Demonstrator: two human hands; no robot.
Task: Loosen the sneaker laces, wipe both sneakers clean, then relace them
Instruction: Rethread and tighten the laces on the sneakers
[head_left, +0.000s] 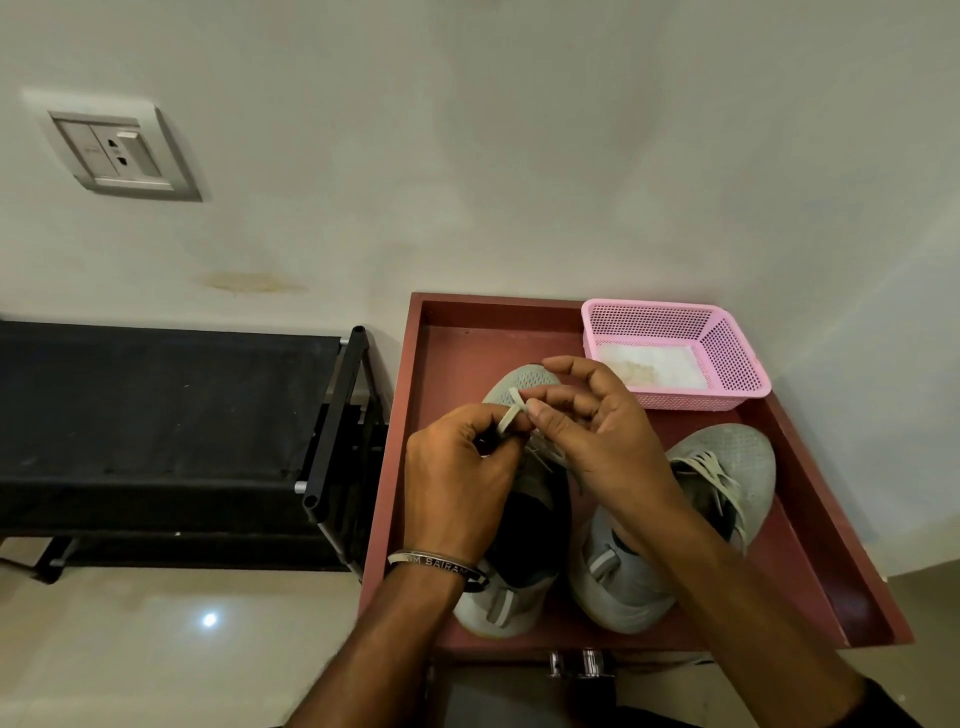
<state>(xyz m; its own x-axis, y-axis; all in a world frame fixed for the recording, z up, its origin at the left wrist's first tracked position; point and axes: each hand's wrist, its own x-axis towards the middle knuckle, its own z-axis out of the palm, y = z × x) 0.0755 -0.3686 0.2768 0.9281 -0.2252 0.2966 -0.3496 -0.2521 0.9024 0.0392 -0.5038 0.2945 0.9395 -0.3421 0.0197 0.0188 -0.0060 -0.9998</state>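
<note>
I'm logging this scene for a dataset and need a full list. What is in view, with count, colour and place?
sneakers: two, grey, side by side in the tray
lace: one, pale, above the left sneaker, pinched by both hands
tray: one, dark red, right of centre
basket: one, pink, tray's far right corner
cloth: one, white, inside the basket
rack: one, black, left of the tray
wall socket: one, grey, upper left
bangle: one, metal, left wrist
left hand: pinches lace
right hand: pinches lace
</note>
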